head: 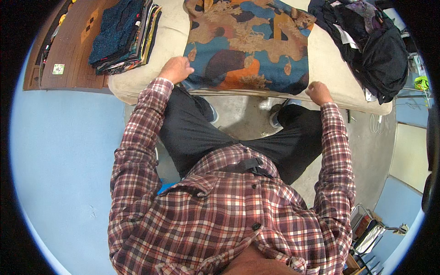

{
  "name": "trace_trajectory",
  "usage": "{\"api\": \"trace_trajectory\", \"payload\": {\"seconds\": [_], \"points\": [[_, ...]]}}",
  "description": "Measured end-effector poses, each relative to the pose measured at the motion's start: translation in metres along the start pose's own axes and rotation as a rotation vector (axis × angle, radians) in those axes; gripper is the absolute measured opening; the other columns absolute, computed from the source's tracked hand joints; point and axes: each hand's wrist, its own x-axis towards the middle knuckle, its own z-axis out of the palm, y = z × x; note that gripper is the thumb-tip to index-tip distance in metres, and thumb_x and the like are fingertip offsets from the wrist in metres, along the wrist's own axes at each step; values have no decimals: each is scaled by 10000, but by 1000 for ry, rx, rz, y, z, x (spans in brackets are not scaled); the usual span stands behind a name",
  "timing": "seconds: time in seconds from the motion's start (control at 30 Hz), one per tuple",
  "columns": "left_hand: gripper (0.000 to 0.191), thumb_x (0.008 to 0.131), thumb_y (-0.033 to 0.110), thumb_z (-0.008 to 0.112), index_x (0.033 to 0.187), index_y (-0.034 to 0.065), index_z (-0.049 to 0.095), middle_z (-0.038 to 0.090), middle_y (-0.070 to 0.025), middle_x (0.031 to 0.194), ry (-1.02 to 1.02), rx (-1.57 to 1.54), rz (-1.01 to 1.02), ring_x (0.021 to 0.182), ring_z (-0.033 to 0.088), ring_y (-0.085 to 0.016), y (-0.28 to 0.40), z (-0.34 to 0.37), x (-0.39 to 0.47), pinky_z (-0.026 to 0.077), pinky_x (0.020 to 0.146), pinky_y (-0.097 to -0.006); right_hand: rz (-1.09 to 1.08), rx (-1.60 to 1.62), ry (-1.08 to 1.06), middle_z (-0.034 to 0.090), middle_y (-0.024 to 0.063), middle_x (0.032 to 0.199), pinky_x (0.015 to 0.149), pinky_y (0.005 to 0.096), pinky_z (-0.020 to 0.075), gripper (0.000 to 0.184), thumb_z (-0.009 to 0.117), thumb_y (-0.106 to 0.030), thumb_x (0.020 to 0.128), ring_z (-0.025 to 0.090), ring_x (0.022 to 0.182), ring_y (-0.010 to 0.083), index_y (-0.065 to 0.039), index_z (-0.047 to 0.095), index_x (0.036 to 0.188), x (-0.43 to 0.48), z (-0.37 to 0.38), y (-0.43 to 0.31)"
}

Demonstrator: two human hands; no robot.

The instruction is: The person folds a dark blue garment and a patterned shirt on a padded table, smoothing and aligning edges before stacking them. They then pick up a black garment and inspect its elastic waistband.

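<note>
A garment or cloth [247, 51] printed in blue, brown and orange patches lies spread out in front of me, its near edge at the edge of a cream-covered mattress [338, 65]. My left hand [176, 69] is at its near left corner, fingers curled in against the cloth's side edge. By the near right corner is my right hand [319, 93], its fingers bent and very close to the cloth. Whether either hand pinches the fabric is not clear, since the fingertips are partly hidden.
A stack of folded clothes [118, 37] stands on the left beside a brown wooden board [74, 44]. Dark clothes [381, 55] are heaped on the right. Below the mattress edge is grey floor [237, 113], with a white cable [374, 124] on the right. A blue wall [68, 165] runs along the left.
</note>
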Motion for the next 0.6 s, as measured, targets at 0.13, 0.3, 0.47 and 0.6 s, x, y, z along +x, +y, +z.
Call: {"api": "trace_trajectory", "payload": {"seconds": [0.13, 0.3, 0.47, 0.6], "points": [[252, 735, 242, 721, 870, 35, 677, 670, -166, 861, 153, -313, 30, 845, 642, -307, 9, 17, 18, 506, 769, -377, -60, 263, 143, 574, 217, 1159, 944, 398, 444, 511, 695, -237, 782, 551, 1100, 329, -4, 538, 1209, 15, -9, -37], [222, 784, 224, 693, 838, 12, 660, 660, -91, 757, -200, -397, 35, 663, 637, -192, 2, 34, 27, 520, 631, -317, -197, 256, 297, 378, 194, 1395, 1048, 473, 319, 701, 686, -399, 787, 354, 1292, 365, -89, 414, 1354, 39, 5, -106], [197, 879, 196, 587, 843, 7, 630, 633, -66, 718, -379, -724, -363, 555, 598, -130, -35, 38, 5, 497, 480, -253, -130, 173, 318, 283, 178, 1466, 1068, 580, 209, 682, 552, -544, 844, 227, 1363, 403, -170, 381, 1387, 51, 31, -148], [170, 872, 161, 566, 870, 4, 631, 628, -73, 721, -87, -641, -229, 567, 606, -144, -64, 36, 3, 498, 483, -263, -131, 92, 363, 296, 173, 1466, 1081, 568, 186, 631, 476, -525, 894, 230, 1367, 390, -155, 383, 1397, 26, 48, -149]]}}
